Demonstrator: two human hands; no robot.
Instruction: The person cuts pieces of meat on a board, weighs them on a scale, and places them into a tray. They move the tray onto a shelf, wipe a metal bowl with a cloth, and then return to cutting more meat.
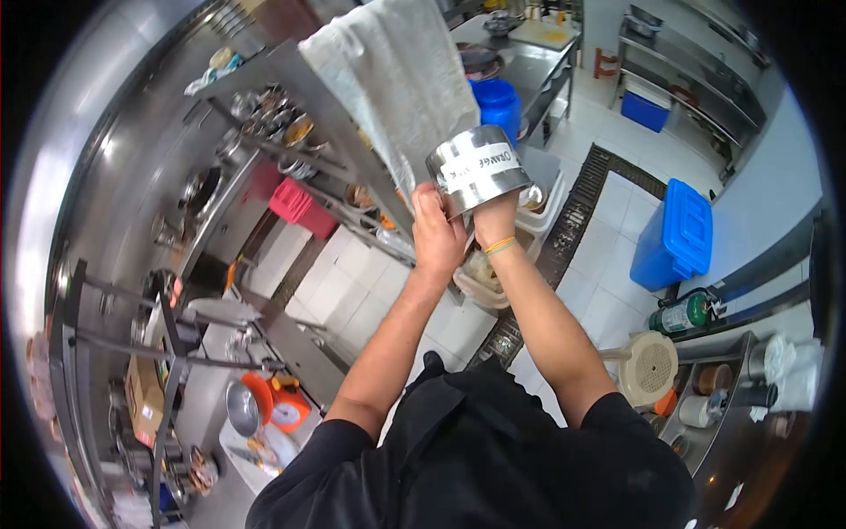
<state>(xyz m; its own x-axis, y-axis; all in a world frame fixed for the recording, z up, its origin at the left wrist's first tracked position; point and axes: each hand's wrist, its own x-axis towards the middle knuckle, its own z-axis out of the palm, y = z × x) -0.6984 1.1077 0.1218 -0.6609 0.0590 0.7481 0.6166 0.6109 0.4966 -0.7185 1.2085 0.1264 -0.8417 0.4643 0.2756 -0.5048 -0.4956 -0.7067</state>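
A round stainless steel container (492, 187) is held up in front of me, tilted with its opening toward me. A white label (481, 165) with handwriting that includes "ORANGE" is stuck on its side. My left hand (438, 231) grips the container's rim at the left, fingers closed on it. My right hand (495, 222), with thin bands at the wrist, reaches into the opening; its fingers are hidden inside. A white cloth (392, 75) hangs from the metal shelf just beyond, its lower end close behind my left hand.
Behind the container stand a blue drum (498, 104) and clear plastic tubs (483, 280). A lidded blue bin (674, 234) and a green fire extinguisher (683, 313) are at the right. Left are a pink bin (301, 207) and a counter with an orange scale (286, 413). A floor grate (577, 220) crosses the tiles.
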